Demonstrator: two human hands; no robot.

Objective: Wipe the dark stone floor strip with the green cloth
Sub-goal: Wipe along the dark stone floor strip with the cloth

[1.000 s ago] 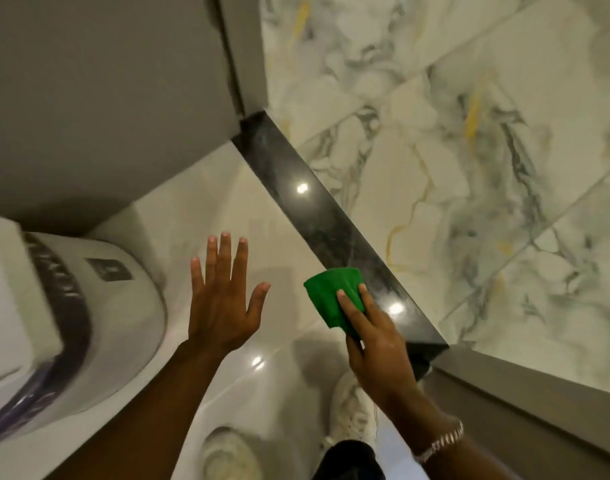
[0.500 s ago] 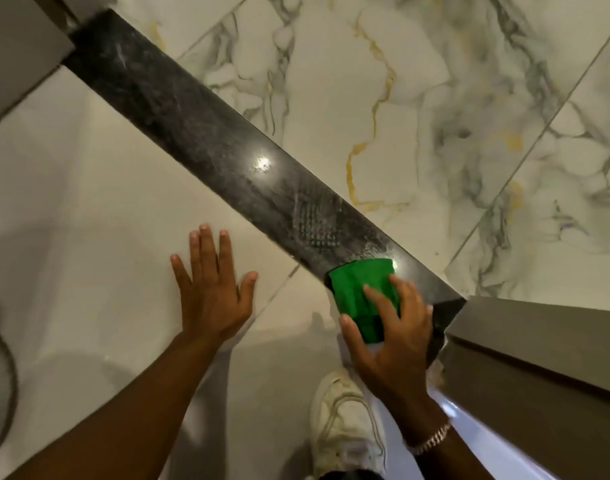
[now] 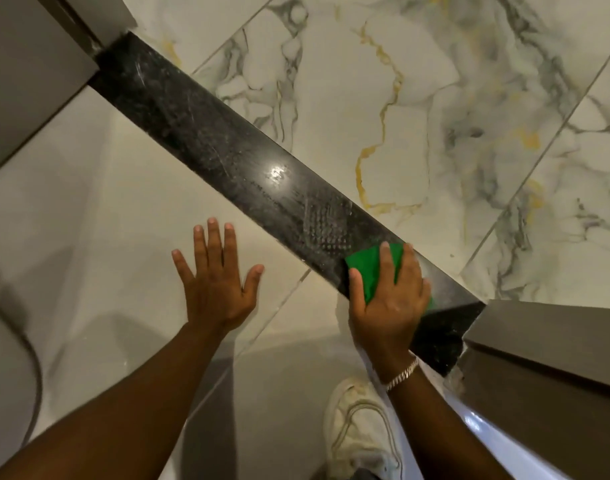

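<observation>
a: since 0.5 s ago, right hand (image 3: 388, 299) and green cloth (image 3: 372, 268) have slid toward the near end of the dark stone floor strip (image 3: 206, 133), more of the cloth now under the palm; the view has shifted too.

b: and the hands?

a: right hand is spread flat, pressing the cloth onto the strip. left hand (image 3: 215, 275) is open and empty, fingers splayed on the pale tile (image 3: 89, 202) beside the strip.

b: how far along?

a: early, by the look of it. dotted marks and streaks sit just ahead of the cloth and run up toward the far end, so most of the length seems unwiped.

b: anything unclear?

a: the strip's near end slips into shadow by the grey panel (image 3: 538, 341), and most of the cloth is hidden under the hand. a white shoe (image 3: 359, 431) shows below.
</observation>
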